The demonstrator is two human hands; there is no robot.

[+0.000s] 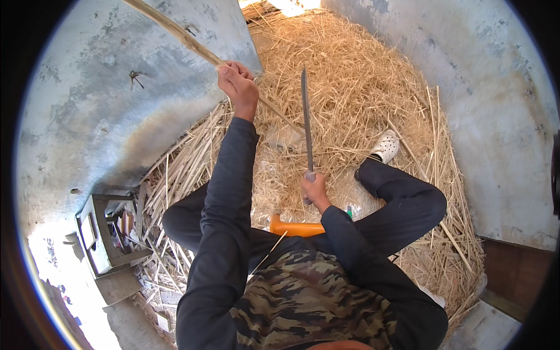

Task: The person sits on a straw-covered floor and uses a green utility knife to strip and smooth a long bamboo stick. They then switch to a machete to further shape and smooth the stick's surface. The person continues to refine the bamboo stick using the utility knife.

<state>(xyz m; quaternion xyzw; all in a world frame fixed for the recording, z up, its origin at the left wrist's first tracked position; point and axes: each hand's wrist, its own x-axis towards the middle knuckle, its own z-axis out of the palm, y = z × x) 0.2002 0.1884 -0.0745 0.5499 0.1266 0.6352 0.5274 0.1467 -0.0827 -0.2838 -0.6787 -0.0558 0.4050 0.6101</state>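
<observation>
2 hands work over a bed of dry yellow straw point(350, 76) between grey concrete walls point(116, 93). At far left a small grey wooden stool point(102, 239) stands against the wall. The left hand point(238, 84) has its fingers wrapped tight round a long pale cane stalk point(186, 39), which slants from upper left down to lower right, passing through the fist. The right hand point(314, 189) clasps the handle of a long dark steel knife point(305, 116), blade upright, pointing away from the body. An orange plastic handle point(294, 227) lies below that hand. A white perforated clog point(386, 146) lies to the right.
</observation>
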